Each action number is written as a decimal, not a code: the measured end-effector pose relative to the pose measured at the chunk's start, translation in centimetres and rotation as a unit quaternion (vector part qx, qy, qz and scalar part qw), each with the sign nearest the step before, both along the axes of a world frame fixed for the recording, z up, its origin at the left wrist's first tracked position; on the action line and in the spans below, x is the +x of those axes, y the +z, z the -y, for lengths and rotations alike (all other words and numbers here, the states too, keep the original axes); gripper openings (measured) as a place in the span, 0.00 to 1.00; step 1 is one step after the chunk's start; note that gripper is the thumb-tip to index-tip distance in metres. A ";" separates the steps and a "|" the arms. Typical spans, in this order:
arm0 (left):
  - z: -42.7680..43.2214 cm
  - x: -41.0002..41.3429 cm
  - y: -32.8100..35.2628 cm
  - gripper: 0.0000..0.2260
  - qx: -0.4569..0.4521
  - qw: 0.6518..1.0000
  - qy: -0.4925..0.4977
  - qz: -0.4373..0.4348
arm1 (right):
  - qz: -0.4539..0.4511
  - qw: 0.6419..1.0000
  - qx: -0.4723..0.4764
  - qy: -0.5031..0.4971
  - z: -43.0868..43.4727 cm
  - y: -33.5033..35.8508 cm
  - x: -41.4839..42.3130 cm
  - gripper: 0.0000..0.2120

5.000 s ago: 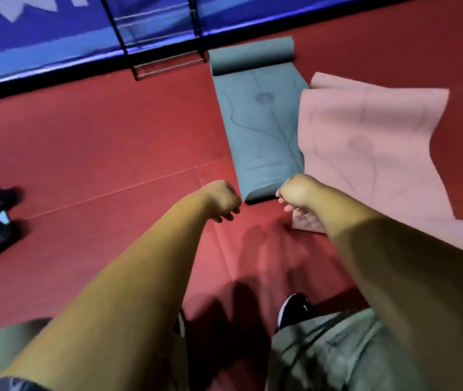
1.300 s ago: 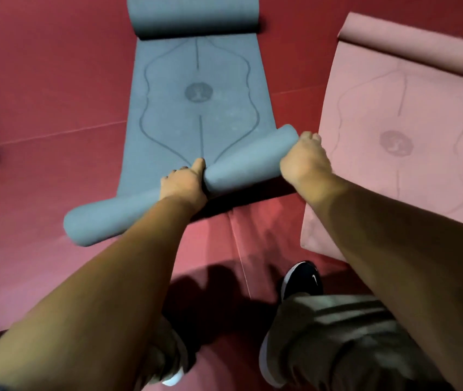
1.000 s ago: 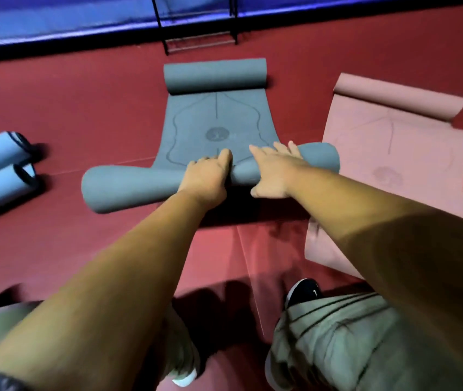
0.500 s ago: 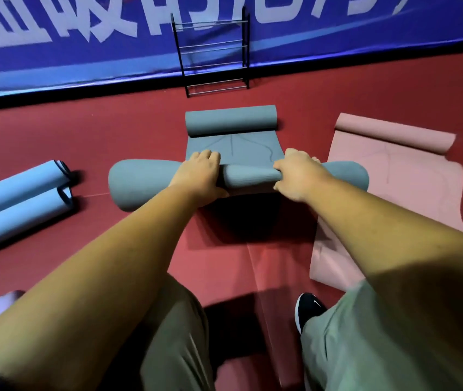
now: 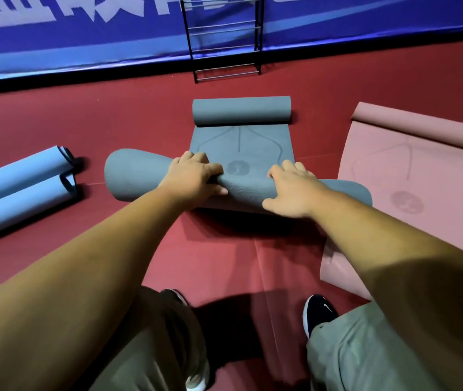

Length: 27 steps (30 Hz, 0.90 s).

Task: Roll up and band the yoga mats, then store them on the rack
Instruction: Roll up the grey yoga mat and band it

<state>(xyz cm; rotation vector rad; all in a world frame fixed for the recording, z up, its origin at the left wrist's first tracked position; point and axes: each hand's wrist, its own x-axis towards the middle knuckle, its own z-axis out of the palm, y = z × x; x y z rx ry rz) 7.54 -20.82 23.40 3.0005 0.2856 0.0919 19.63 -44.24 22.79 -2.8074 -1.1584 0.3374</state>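
A grey foam yoga mat (image 5: 241,142) with line markings is laid on the red padded floor (image 5: 111,119), directly ahead of the person and short of a black wire rack (image 5: 227,72). Its near end is wound into a loose roll that lies across the mat at a slant, flared wide at the left and flatter at the right. Its far end is curled into a second, tidy roll.

The near roll is grasped by the left hand (image 5: 193,179), with the fingers hooked over the top and the thumb laid along the near side. It is likewise clasped by the right hand (image 5: 292,190), with the fingers bent over the crest and the thumb stretched along the front.

Just to the right, a pink foam yoga mat (image 5: 411,193) is spread flat, its far end curled up. Well to the left, two light blue rolled mats (image 5: 18,176) are set side by side, touching. The rack is stood against a blue banner (image 5: 83,38) with pale lettering. At the bottom, grey-green trousers (image 5: 366,356) and a black shoe (image 5: 319,311) are seen.
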 end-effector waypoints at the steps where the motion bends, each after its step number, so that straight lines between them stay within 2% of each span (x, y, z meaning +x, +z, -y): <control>1: 0.0 0.0 -0.1 0.22 0.011 1.000 0.008 -0.001 | 0.003 1.000 -0.008 0.004 -0.4 -0.2 0.0 0.29; 3: 0.0 0.1 -0.2 0.21 0.011 1.000 0.011 -0.009 | 0.006 1.000 -0.012 0.008 -1.1 -0.4 0.1 0.25; 6: 0.2 0.0 -0.9 0.21 0.005 0.999 0.002 -0.034 | 0.017 1.000 -0.012 0.014 -1.2 -0.4 0.4 0.15; 8: 0.2 -0.1 -1.5 0.23 -0.005 0.999 -0.010 -0.052 | 0.020 0.999 -0.026 0.017 -0.9 -0.4 0.6 0.13; 11: 0.3 0.1 -2.2 0.27 -0.024 0.998 -0.033 -0.057 | 0.016 0.999 -0.041 0.016 -0.2 -0.7 1.2 0.18; 14: -0.1 0.0 -2.4 0.36 0.020 0.998 -0.048 -0.033 | 0.004 0.999 -0.030 0.016 0.1 -1.0 1.2 0.28; 17: -1.2 -0.7 -2.2 0.43 0.055 0.997 -0.045 -0.011 | 0.012 1.000 -0.006 0.004 0.3 -1.0 1.5 0.30; 22: -1.4 -0.9 -2.4 0.37 0.131 0.990 -0.005 -0.061 | -0.026 1.000 0.004 -0.011 0.2 -1.1 1.7 0.28; 27: -1.7 -0.9 -1.7 0.30 0.083 0.992 0.024 -0.095 | -0.040 0.999 -0.020 0.010 -0.4 -1.0 1.5 0.28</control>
